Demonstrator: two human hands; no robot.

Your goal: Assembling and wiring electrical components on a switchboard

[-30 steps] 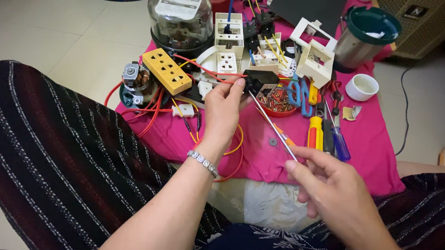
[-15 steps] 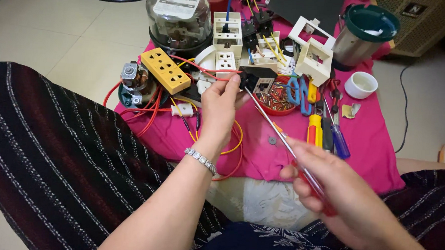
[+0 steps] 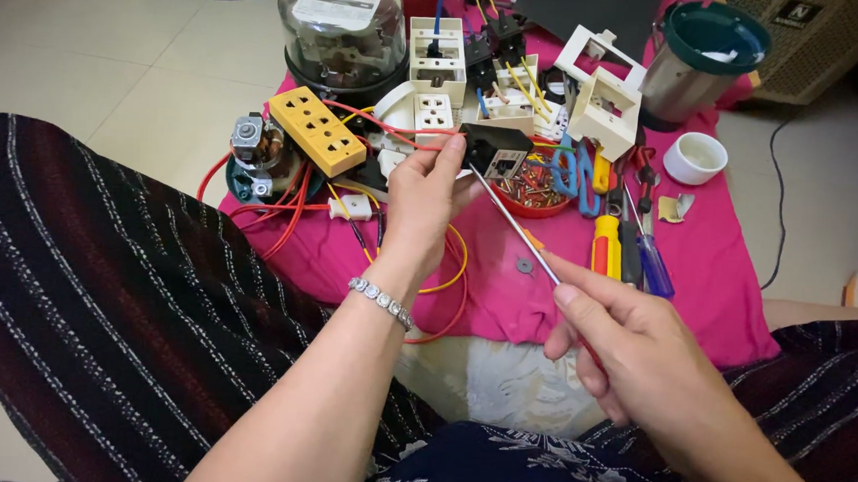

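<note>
Your left hand (image 3: 429,188) pinches the black socket module (image 3: 494,149) steady; right hand (image 3: 627,341), at 5 o'clock, fingers wrapped around the screwdriver (image 3: 512,222), aims its tip in.

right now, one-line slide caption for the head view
Left hand holds a small black electrical part while the right hand sets a screwdriver tip to it.

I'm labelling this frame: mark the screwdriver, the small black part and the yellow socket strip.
screwdriver (image 3: 512,225), head view, middle of metal shaft
small black part (image 3: 494,149), head view, its top face
yellow socket strip (image 3: 316,130), head view, its top face
</note>
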